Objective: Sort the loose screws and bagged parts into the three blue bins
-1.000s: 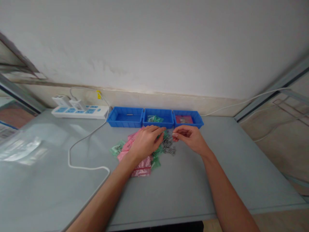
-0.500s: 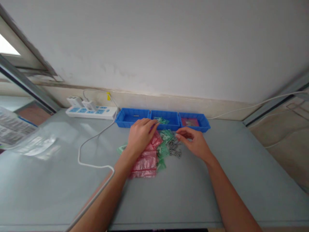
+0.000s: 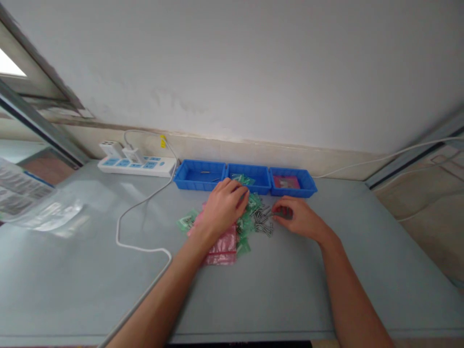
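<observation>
My left hand [image 3: 224, 209] rests on a heap of small pink bags [image 3: 222, 244] and green bags [image 3: 243, 225] on the grey table; its fingers curl over the green ones. My right hand [image 3: 297, 218] lies low beside a small pile of metal screws [image 3: 262, 223], fingertips touching its right edge. Whether either hand pinches something, I cannot tell. Behind the heap stand three blue trays: the left tray [image 3: 188, 180] holds a screw or two, the middle tray [image 3: 261, 180] green bags, the right tray [image 3: 308, 186] a pink bag.
A white power strip [image 3: 136, 165] with plugged adapters lies at the back left; its white cable [image 3: 139, 246] loops across the table toward me. A clear plastic bag [image 3: 32, 203] sits at the far left. The wall runs close behind the trays.
My left hand went forward to the left tray and came back onto the bags. My right hand dropped from above the screws to the table beside them.
</observation>
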The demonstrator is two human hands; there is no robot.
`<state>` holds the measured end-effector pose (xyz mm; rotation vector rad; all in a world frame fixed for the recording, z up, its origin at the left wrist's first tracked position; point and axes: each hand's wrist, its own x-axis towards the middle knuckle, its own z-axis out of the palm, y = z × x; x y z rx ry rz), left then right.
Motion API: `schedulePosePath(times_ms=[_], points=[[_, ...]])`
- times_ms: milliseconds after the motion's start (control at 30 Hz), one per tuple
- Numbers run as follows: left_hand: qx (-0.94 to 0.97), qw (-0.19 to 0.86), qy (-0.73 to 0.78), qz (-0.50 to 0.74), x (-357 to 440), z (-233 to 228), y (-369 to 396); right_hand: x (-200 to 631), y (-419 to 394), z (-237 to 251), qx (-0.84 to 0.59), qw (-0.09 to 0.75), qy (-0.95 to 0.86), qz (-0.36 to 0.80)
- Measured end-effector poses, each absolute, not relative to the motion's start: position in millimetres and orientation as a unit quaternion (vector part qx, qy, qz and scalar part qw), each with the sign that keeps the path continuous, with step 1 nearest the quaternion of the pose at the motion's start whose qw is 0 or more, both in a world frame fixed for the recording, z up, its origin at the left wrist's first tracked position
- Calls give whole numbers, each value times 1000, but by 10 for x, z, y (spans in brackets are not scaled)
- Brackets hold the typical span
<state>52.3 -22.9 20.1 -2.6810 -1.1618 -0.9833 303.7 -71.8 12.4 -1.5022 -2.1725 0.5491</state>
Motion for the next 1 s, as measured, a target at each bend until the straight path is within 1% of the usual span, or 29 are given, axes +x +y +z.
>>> schedulePosePath(times_ms=[100, 200, 333, 467, 567, 633, 833, 1000], points=[[-897, 14, -340, -281, 627, 208, -321, 3039, -699, 74, -541, 187, -790, 219], [-908, 7, -333, -255, 657, 195, -354, 3055, -696, 49, -541, 199, -782, 238], [-904, 6, -346, -251, 638, 179, -353, 3091, -715, 92, -544, 261, -744, 287], [-896, -9, -351, -271, 622, 186, -357, 3050, -717, 144, -537, 363, -677, 349], [-903, -36, -323, -281, 629, 193, -364, 2937, -705, 154, -528, 431, -631, 370], [-911, -45, -301, -279, 635, 191, -362, 2847, -698, 152, -517, 461, -618, 372], [-922, -29, -290, -255, 621, 184, -328, 2669, -691, 111, -492, 509, -610, 357], [-923, -27, -284, -259, 582, 221, -311, 2609, -677, 46, -488, 518, -615, 340]])
